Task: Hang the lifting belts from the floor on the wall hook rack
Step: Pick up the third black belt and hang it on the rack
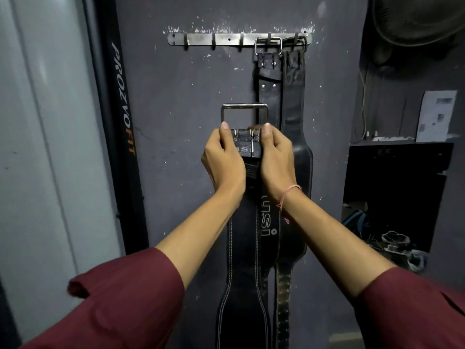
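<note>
A black leather lifting belt (242, 250) with white stitching hangs down from my hands in front of the wall. My left hand (222, 159) and my right hand (275, 157) both grip its upper end just under the steel buckle (244, 112), which stands upright well below the rack. The metal hook rack (226, 39) is screwed to the grey wall above. Two black belts hang from its right-hand hooks: one (269, 79) by a steel buckle, another (298, 122) on the far right hook. The three left hooks are bare.
A black post lettered PROZVOFIT (123, 102) stands left of the wall, beside a pale panel (37, 147). At the right are a dark shelf opening (395, 192) with clutter, a paper sheet (435, 115), and a fan (422, 21) at the top corner.
</note>
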A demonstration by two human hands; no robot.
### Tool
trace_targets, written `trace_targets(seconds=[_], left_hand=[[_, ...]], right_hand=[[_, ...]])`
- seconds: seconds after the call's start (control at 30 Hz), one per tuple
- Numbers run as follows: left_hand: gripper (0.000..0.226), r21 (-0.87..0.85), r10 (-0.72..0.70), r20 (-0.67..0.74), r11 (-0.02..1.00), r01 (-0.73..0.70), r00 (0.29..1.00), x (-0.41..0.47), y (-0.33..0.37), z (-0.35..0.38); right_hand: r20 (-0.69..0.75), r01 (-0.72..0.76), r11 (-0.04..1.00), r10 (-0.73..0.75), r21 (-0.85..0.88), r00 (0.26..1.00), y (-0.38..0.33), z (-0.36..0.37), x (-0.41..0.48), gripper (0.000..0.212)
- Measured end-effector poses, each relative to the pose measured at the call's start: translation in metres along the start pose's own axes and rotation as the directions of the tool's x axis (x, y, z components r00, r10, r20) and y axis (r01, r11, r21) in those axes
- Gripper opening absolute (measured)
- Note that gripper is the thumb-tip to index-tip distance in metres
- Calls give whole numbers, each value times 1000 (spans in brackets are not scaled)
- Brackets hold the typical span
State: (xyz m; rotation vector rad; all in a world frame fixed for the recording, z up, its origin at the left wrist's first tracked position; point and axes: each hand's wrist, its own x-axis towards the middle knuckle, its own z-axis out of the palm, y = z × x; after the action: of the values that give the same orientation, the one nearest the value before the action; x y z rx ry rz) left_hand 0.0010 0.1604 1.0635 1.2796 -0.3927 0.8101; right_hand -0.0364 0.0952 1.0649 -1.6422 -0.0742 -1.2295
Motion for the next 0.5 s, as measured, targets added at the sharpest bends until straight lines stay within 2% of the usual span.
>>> trace_targets(seconds=[0.13,0.23,0.37,0.5], left_hand=[[52,-11,9,-17,1000,-9,1000,28,-8,36],[51,28,-12,-67,1000,14,998,63,-14,66],[51,34,94,-21,995,-93,995,108,-11,101],[51,22,136,-31,991,-135,990,161,-5,131]], right_hand=[[-132,-36,999,35,-3,991,16,12,41,43],[-138,14,1000,-15,-7,990,26,18,85,49],[-189,52,998,-45,33,981,27,28,144,56],[-161,78,992,-62,98,985,19,40,204,59]])
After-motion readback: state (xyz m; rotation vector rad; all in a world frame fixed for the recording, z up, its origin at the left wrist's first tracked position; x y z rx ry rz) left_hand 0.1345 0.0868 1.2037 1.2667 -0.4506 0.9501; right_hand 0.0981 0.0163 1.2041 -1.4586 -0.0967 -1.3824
